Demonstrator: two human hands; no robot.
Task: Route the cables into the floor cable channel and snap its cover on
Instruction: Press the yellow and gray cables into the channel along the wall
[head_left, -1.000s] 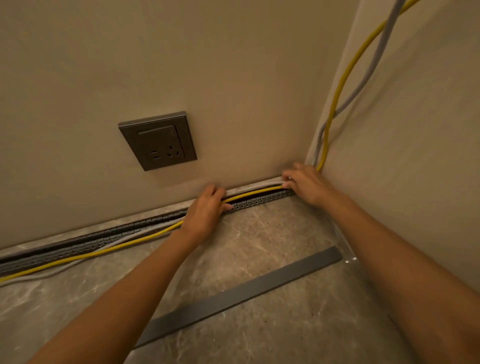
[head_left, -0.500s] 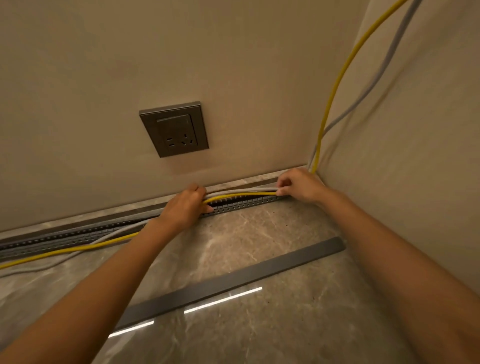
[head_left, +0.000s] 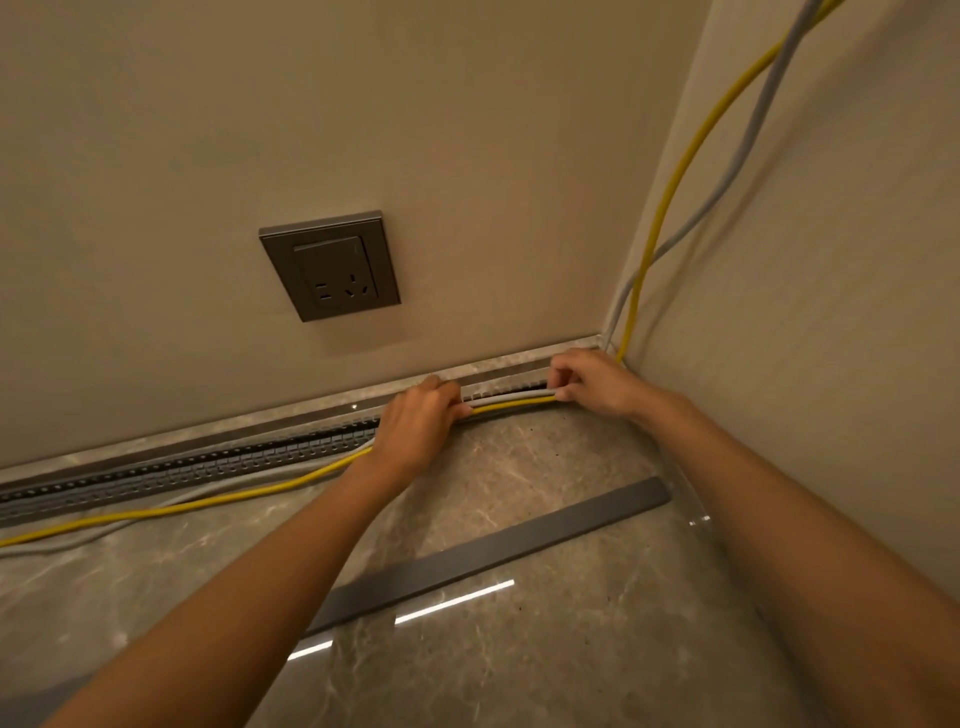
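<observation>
- 2 hands in view: left hand (head_left: 415, 421) and right hand (head_left: 592, 382), both down at the wall base, a short gap between them.
- 2 cables (head_left: 511, 402): yellow cable (head_left: 208, 501) and grey cable (head_left: 748, 140), running side by side.
- L hand: fingers curled over both cables, thumb tip on the yellow one. R hand: fingertips pinch the pair.
- Between the two grips the cables lie along the channel's top. Can't tell if they are fully seated.
- Past the L grip, outward, both cables leave the channel and lie loose on the floor (head_left: 571, 649) just in front of it.
- Past the R grip, both turn up the room corner and climb the right wall (head_left: 857, 260).
- 1 channel (head_left: 208, 465): dark, slotted, open-topped, along the base of the back wall (head_left: 363, 104).
- 1 cover (head_left: 493, 553): flat grey strip, lying on the floor nearer the person than both hands, apart from the channel, under the forearms.
- 1 socket (head_left: 331, 265): grey plate on the back wall, above and outward of the L hand.
- Floor: glossy marble-look tile w/ light streaks reflected. Walls plain beige.
</observation>
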